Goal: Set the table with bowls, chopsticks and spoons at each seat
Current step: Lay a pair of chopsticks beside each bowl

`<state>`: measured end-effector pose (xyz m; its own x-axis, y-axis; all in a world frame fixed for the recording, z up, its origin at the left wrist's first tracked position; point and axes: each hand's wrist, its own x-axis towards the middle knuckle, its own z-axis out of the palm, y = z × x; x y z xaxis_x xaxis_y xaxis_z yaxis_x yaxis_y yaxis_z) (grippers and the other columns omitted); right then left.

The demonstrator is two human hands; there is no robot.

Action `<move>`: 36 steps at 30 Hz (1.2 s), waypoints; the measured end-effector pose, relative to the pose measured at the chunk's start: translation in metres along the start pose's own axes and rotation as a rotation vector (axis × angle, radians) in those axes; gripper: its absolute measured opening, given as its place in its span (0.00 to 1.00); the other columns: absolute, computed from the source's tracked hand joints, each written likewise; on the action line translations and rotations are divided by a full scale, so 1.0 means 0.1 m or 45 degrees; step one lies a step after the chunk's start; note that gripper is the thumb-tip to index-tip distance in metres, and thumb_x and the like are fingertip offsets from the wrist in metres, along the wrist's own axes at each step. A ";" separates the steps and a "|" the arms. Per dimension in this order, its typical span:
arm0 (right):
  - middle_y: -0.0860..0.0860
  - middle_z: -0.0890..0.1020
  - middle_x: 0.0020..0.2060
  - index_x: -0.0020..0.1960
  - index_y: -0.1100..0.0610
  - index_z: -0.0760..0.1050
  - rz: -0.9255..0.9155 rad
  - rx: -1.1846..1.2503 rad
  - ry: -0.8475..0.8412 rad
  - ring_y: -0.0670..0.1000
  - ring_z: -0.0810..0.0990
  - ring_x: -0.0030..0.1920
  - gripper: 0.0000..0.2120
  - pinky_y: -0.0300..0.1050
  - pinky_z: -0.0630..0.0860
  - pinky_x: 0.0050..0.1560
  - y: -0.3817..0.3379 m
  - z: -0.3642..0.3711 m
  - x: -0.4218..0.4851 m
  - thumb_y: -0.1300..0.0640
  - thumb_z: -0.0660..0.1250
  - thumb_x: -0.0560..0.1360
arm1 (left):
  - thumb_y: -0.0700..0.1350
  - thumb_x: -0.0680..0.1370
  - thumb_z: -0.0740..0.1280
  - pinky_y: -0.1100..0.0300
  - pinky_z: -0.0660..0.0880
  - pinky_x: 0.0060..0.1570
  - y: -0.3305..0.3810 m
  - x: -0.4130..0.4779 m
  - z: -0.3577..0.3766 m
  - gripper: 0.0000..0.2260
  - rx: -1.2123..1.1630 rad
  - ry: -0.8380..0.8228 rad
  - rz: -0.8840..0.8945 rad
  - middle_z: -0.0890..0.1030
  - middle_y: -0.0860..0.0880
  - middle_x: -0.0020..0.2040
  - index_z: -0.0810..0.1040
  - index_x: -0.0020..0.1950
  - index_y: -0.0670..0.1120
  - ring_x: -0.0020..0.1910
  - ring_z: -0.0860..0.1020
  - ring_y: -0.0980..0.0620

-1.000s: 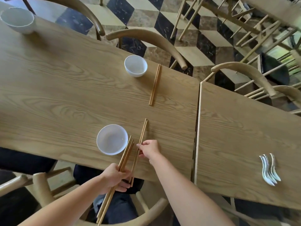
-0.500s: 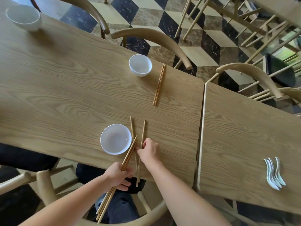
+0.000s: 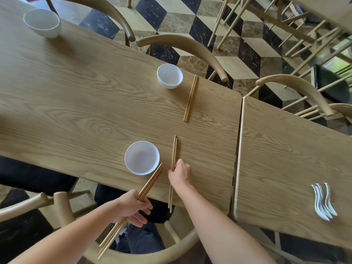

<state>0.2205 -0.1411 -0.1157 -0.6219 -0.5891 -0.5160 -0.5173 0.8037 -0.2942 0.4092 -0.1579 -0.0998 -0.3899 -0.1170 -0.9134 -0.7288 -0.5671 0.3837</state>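
A white bowl (image 3: 142, 157) stands near the front edge of the wooden table (image 3: 76, 103). Just right of it lies a pair of chopsticks (image 3: 174, 151), side by side, and my right hand (image 3: 180, 174) pinches them at their middle. My left hand (image 3: 131, 207) grips a bundle of chopsticks (image 3: 152, 181) whose tips point toward the near bowl. At the far edge a second white bowl (image 3: 169, 75) has a chopstick pair (image 3: 190, 101) laid at its right. A third bowl (image 3: 42, 22) stands at the far left. Several white spoons (image 3: 323, 203) lie on the right table.
A second wooden table (image 3: 295, 159) butts against the first on the right with a narrow gap. Curved wooden chairs (image 3: 190, 48) line the far side, and another chair (image 3: 61, 208) is below me at the near edge. The floor is chequered tile.
The two chopsticks under my right hand lay crossed half a second ago; now they lie parallel, right of the near bowl. My left hand has drawn its bundle slightly back.
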 end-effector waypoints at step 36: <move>0.51 0.73 0.42 0.43 0.58 0.73 0.182 0.164 0.069 0.56 0.81 0.47 0.06 0.49 0.82 0.47 0.00 0.01 -0.01 0.58 0.68 0.76 | 0.46 0.84 0.60 0.61 0.65 0.25 0.04 -0.17 -0.01 0.14 -0.330 0.049 0.071 0.75 0.48 0.30 0.81 0.54 0.39 0.27 0.70 0.53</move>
<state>0.2219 -0.1405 -0.1155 -0.7162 -0.4690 -0.5168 -0.3441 0.8816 -0.3231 0.4133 -0.1588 -0.0826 -0.4000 -0.1819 -0.8983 -0.5363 -0.7483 0.3904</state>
